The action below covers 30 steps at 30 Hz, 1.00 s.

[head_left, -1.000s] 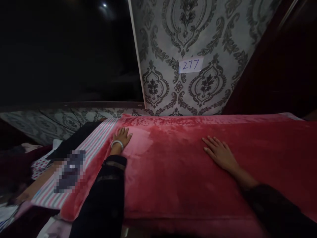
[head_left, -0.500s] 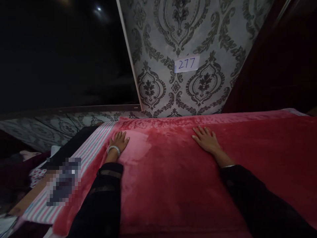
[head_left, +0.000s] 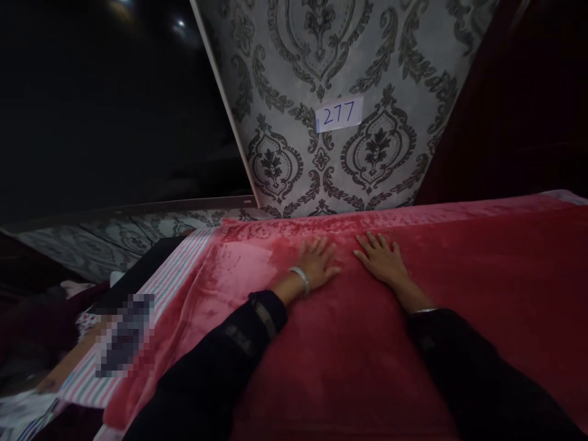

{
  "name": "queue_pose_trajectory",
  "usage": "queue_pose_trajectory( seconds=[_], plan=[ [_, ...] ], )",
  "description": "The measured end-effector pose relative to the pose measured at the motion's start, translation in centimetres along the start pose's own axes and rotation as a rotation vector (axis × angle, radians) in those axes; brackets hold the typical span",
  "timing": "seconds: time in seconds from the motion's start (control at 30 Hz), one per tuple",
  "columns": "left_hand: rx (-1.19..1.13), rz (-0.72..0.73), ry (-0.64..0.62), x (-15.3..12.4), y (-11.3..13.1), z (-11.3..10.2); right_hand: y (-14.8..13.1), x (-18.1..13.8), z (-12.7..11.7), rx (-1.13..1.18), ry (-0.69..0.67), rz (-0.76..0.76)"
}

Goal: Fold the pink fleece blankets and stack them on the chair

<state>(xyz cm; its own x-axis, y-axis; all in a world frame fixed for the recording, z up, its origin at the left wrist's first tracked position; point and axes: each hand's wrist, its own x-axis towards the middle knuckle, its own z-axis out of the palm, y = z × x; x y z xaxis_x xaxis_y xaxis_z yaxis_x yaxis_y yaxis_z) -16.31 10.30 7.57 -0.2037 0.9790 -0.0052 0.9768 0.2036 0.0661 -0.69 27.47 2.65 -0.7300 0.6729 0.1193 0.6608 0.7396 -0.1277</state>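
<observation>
A red plush blanket [head_left: 349,349] is spread out in front of me, with a lighter pink patch on its left part where the pile lies differently. My left hand [head_left: 316,266], slightly blurred and wearing a bracelet at the wrist, is over the blanket's middle with fingers spread. Close by on its right, my right hand [head_left: 382,260] rests flat on the blanket, fingers apart. Neither hand holds anything. Under the blanket's left edge shows a striped pink, grey and white cloth [head_left: 177,269].
A large black screen [head_left: 114,110] stands behind on the left. Patterned wallpaper bears a paper label [head_left: 340,114] reading 277. A dark panel [head_left: 514,122] is at the right. A pixelated dark item [head_left: 126,337] lies on the striped cloth, with piled clothes [head_left: 41,331] beyond it.
My left hand has moved right across the blanket, from the pink patch to near my right hand. My right hand stays in nearly the same spot. The view has shifted slightly.
</observation>
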Motion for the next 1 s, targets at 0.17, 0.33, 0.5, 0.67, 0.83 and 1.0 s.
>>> queue_pose_trajectory(
  seconds=[0.17, 0.33, 0.5, 0.67, 0.83, 1.0],
  plan=[
    [-0.001, -0.104, -0.060, 0.0, -2.6, 1.8, 0.1, 0.1, 0.1, 0.013, 0.000, 0.009],
    [0.046, -0.479, 0.014, -6.0, -15.7, -0.6, -0.4, 0.0, -0.7, 0.027, -0.022, 0.027],
    [0.057, -0.741, 0.207, -12.7, -22.0, -2.4, -1.0, -0.3, -1.4, 0.057, -0.037, 0.044],
    [0.077, -0.776, 0.120, -11.0, -16.7, -4.3, -1.8, -0.3, -4.1, 0.184, -0.061, 0.081],
    [0.005, -0.485, -0.011, -1.4, -5.0, -3.8, 0.9, 0.7, -8.4, 0.273, 0.117, -0.029],
    [-0.087, -0.182, -0.046, 6.4, 7.3, -1.1, 7.5, -1.1, -8.2, 0.072, 0.100, 0.132]
  ],
)
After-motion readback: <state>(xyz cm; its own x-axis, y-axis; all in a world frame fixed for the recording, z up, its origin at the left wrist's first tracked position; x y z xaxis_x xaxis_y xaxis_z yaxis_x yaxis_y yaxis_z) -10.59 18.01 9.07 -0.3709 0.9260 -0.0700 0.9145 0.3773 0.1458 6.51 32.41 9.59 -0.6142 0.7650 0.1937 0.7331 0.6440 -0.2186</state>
